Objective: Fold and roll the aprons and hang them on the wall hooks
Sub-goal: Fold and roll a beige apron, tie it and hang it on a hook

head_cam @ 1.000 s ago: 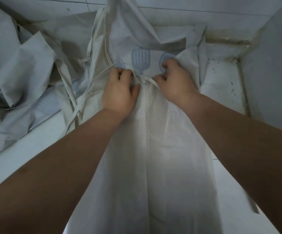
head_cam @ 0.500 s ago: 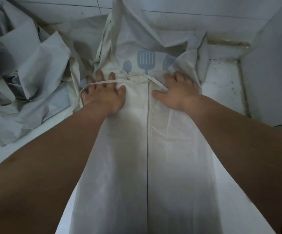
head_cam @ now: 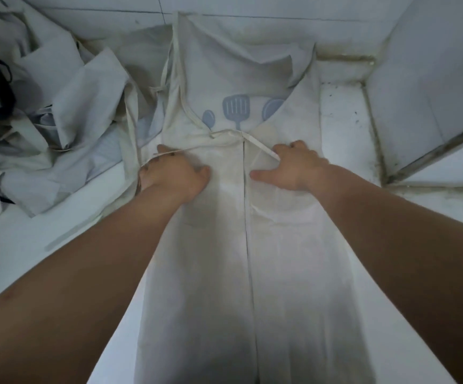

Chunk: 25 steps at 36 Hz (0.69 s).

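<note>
A pale apron [head_cam: 280, 273] with blue utensil prints lies lengthwise on the white surface. Its two sides are folded in and meet at a centre seam. My left hand [head_cam: 173, 176] presses flat on the left flap, fingers spread toward that flap's outer edge, and a thin strap [head_cam: 224, 134] crosses over the fingertips. On the right flap my right hand [head_cam: 294, 167] presses down with its thumb stretched toward the seam, beside the strap's loose end. The apron's top part climbs the back wall.
A heap of other crumpled pale aprons [head_cam: 67, 112] fills the left side, with a dark strap [head_cam: 0, 87] at the far left. A tiled wall [head_cam: 280, 6] stands behind. A stained corner ledge and a metal rail [head_cam: 432, 151] border the right.
A second ago both hands held the straps at the middle. They then flattened onto the flaps, and the left has slid outward to the left edge while the right slid slightly toward me.
</note>
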Tool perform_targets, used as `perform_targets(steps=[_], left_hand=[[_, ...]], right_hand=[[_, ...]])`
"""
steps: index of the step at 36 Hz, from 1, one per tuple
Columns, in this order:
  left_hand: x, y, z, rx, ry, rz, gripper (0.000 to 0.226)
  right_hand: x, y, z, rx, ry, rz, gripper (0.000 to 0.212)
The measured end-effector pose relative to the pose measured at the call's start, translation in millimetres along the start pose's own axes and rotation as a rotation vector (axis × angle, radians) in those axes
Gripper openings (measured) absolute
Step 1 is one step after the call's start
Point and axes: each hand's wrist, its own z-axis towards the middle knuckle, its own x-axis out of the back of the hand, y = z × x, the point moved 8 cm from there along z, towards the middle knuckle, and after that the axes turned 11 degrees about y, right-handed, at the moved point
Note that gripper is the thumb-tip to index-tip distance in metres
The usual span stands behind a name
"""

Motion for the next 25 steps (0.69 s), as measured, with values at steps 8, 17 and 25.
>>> perform_targets(steps=[8,17,25], left_hand=[[89.8,4.2,23.8,0.008,0.449,-0.394,0.028],[61.0,21.4,78.1,-0.117,0.13,-0.433,0.051],[45.9,21.4,119.3,-0.285,0.188,-0.244,0.033]], right_hand=[[49.5,2.0,22.8,-0.047,0.268,0.203,0.052],[66.2,17.4,62.7,-0.119,0.336,0.248,0.047],[56.5,-20.3,89.7,0.11,0.334,0.259,0.04]])
